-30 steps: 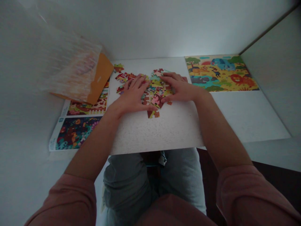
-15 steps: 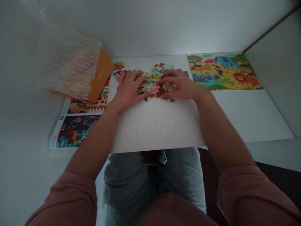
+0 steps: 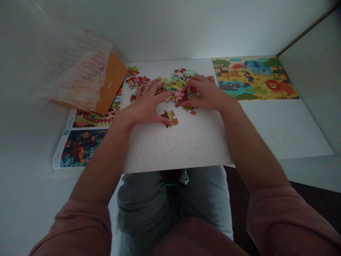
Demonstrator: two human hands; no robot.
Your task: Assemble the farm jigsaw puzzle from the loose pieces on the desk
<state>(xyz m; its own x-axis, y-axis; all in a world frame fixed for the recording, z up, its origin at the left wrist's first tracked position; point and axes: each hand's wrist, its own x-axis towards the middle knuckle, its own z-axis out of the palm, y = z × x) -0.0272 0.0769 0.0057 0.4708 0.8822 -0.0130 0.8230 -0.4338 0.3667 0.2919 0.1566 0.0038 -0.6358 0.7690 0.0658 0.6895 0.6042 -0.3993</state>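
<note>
Several cardboard jigsaw puzzle pieces [image 3: 140,81] lie in a loose heap at the back of the white board. My left hand [image 3: 149,101] is open, its fingers spread over the left part of the heap. Its thumb touches a brown, green and orange puzzle piece [image 3: 171,119] that lies apart in front of the heap. My right hand [image 3: 204,92] is bent over the right part of the heap, thumb and forefinger on either side of a pink and brown puzzle piece [image 3: 180,96]. Its other fingers are curled, and the pieces beneath are partly hidden.
At the back right lies a picture [image 3: 255,80] with a lion, elephant and hippo. On the left are printed picture sheets [image 3: 80,147], partly under an orange card [image 3: 110,83] and a clear plastic bag [image 3: 77,78]. The white board's [image 3: 178,149] front edge is above my lap.
My left hand has drawn its thumb toward me, and one puzzle piece now lies in front of the heap. My right hand and the pink and brown piece have shifted slightly away from me.
</note>
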